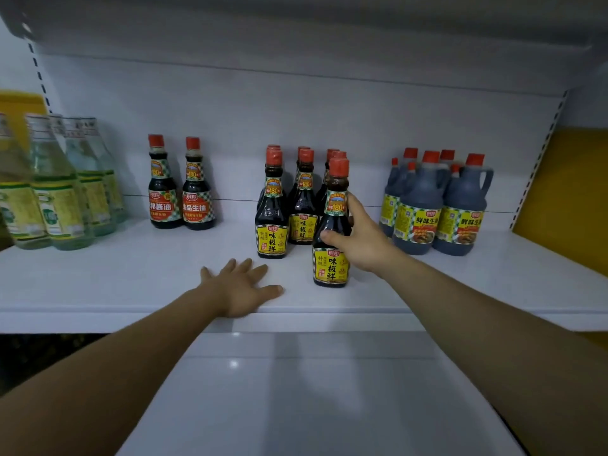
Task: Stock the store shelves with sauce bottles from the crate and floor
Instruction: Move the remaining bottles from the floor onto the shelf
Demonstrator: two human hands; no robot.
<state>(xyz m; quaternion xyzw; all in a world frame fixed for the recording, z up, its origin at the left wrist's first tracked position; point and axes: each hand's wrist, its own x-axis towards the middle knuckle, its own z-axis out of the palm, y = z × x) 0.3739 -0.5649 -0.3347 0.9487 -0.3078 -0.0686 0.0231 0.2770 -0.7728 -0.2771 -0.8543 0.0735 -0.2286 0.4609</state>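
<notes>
A dark sauce bottle (332,245) with a red cap and a yellow label stands upright near the front of the white shelf (131,278). My right hand (360,240) grips its waist from the right, thumb across the front. Behind it stands a group of several matching yellow-label bottles (286,209) in rows. My left hand (241,287) lies flat, fingers spread, on the shelf's front edge, left of the held bottle and holding nothing.
Two red-label sauce bottles (181,189) stand left of the group. Pale green-label bottles (56,192) fill the far left. Large handled sauce jugs (437,209) stand at the right. A lower white shelf (312,406) juts out below. The upper shelf (296,28) hangs overhead.
</notes>
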